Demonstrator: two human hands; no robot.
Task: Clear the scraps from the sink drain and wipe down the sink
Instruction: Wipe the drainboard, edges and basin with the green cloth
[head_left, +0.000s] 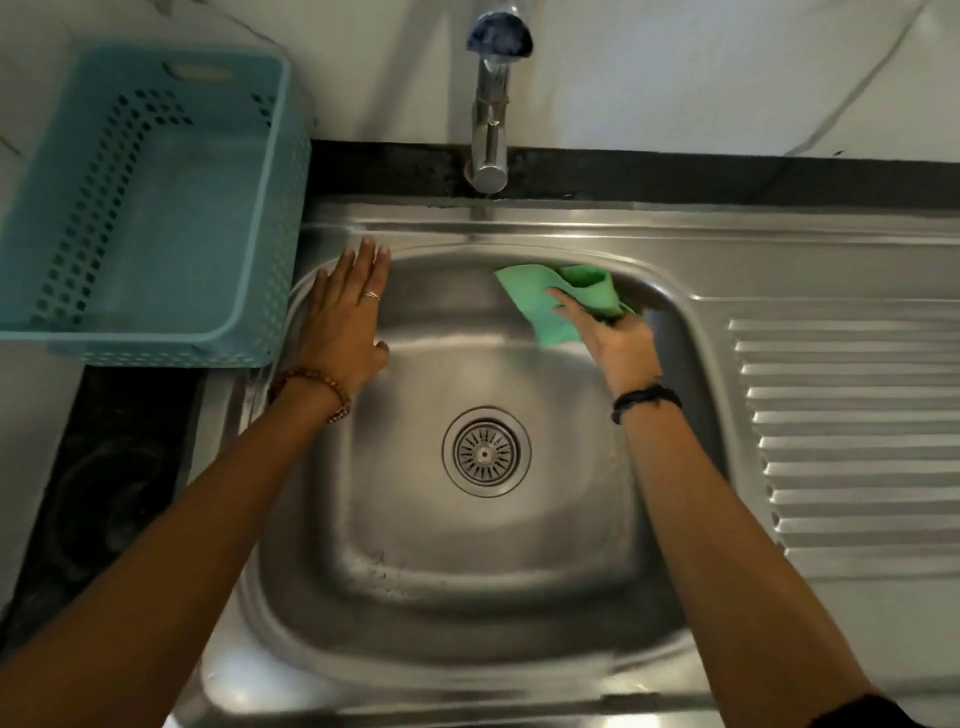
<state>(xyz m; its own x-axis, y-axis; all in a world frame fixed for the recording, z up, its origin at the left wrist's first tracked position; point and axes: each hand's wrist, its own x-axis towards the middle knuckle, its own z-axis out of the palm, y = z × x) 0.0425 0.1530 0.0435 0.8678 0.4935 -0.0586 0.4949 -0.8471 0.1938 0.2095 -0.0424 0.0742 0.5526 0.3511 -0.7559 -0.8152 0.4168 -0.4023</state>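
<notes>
A stainless steel sink (467, 587) fills the middle of the view, with a round drain strainer (486, 452) at its centre; no scraps show on the strainer. My right hand (615, 340) grips a green cloth (558, 299) and presses it against the sink's far right wall, just under the rim. My left hand (345, 317) lies flat with fingers spread on the sink's far left rim and holds nothing. Faint speckled residue marks the near left floor of the basin.
A chrome tap (491, 104) stands behind the sink at the back wall. A light blue perforated plastic basket (150, 208) sits on the counter to the left. A ribbed draining board (852, 436) extends to the right. A dark stove surface (104, 488) lies at lower left.
</notes>
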